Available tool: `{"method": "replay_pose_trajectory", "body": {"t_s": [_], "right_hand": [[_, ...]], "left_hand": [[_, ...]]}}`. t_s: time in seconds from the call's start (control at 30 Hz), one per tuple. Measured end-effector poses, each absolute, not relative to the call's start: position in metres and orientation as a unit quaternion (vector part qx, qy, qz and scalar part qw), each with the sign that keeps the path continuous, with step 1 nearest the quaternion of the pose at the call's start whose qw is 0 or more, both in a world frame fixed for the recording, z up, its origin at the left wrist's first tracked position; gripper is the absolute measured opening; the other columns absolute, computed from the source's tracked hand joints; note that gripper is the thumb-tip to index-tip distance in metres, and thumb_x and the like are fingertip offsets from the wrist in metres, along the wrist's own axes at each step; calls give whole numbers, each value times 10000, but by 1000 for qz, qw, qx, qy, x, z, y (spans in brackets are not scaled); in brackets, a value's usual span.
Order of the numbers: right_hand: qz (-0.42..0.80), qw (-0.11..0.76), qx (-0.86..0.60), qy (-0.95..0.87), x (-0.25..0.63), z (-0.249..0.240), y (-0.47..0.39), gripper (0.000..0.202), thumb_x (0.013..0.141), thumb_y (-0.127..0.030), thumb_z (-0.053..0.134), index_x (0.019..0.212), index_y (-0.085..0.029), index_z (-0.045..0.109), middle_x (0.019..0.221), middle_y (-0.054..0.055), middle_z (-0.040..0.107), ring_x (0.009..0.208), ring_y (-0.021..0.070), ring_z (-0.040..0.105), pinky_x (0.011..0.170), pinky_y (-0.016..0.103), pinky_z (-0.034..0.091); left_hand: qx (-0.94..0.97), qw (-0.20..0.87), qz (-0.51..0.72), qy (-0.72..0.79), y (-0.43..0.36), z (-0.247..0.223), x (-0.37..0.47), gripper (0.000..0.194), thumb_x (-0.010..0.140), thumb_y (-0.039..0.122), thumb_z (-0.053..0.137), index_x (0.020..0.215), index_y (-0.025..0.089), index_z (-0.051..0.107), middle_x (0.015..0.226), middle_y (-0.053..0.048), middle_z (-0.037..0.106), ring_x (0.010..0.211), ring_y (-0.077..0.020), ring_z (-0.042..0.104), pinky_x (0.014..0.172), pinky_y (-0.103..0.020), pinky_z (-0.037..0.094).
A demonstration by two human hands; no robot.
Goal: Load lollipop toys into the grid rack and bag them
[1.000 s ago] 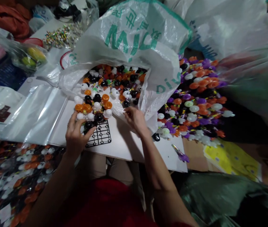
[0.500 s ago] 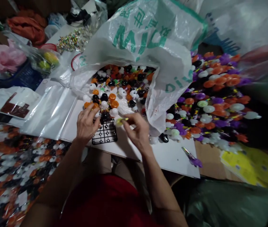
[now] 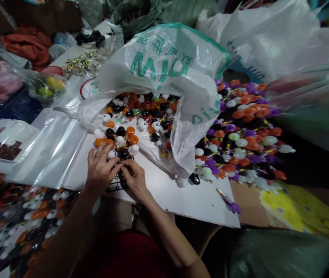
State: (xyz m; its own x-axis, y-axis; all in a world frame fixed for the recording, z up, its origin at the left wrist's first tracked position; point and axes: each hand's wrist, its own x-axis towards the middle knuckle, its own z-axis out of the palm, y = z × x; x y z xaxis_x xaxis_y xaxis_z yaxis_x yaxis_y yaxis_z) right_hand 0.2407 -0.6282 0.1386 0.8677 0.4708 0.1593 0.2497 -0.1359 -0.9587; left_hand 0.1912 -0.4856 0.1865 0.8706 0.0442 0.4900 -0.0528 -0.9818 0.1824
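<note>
A black plastic grid [image 3: 116, 183] lies on the white board near its front edge, with a cluster of round orange, black and white novelty heads [image 3: 120, 142] at its far end. My left hand [image 3: 102, 170] rests over the grid's left side, fingers spread and reaching the orange heads [image 3: 103, 141]. Its thumb touches the fingertips of my right hand [image 3: 135, 178]. That hand is pinched closed over the grid, just below a black head [image 3: 123, 154]. Whatever sits between its fingertips is hidden.
Behind the grid a white plastic bag [image 3: 158, 73] with green print gapes over many similar pieces. To the right lies a big heap of purple, orange and white ones [image 3: 242, 135]. One loose purple-ended stick [image 3: 228, 201] lies on the white board [image 3: 178, 202]. Clear plastic sleeves [image 3: 48, 150] cover the left.
My right hand has moved left to the grid and met my left thumb. The small yellowish piece it pinched no longer shows. The view has shifted, too.
</note>
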Motion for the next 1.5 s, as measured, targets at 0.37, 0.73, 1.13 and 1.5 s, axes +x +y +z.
{"method": "replay_pose_trajectory", "body": {"t_s": [0.37, 0.73, 1.13, 1.5], "right_hand": [[119, 24, -980, -158, 378, 194, -690, 302, 904, -82, 456, 1141, -74, 642, 1060, 217, 708, 1014, 293, 681, 835, 346, 493], [160, 565, -791, -174, 261, 124, -653, 250, 793, -359, 625, 962, -177, 650, 884, 58, 716, 777, 200, 658, 748, 317, 534], [181, 248, -906, -292, 257, 139, -612, 279, 931, -155, 418, 1140, -135, 603, 1116, 148, 673, 942, 229, 666, 819, 304, 496], [105, 286, -884, -355, 379, 193, -661, 282, 954, -149, 438, 1116, -144, 669, 1010, 89, 695, 894, 193, 629, 808, 282, 465]], "left_hand": [[955, 80, 281, 58, -498, 176, 200, 136, 856, 259, 630, 938, 155, 658, 1317, -200, 611, 1317, -374, 509, 1094, -613, 341], [956, 51, 287, 7, -492, 172, 197, 171, 883, 242, 577, 1008, 145, 641, 1302, -196, 615, 1333, -347, 500, 1090, -550, 388], [953, 111, 283, 15, -489, 180, 195, 258, 914, 258, 530, 1102, 132, 655, 1363, -202, 588, 1376, -330, 462, 1131, -538, 350], [962, 74, 263, -11, -490, 170, 219, 503, 900, 403, 610, 1379, 256, 556, 1461, -156, 525, 1311, -348, 519, 1172, -609, 224]]}}
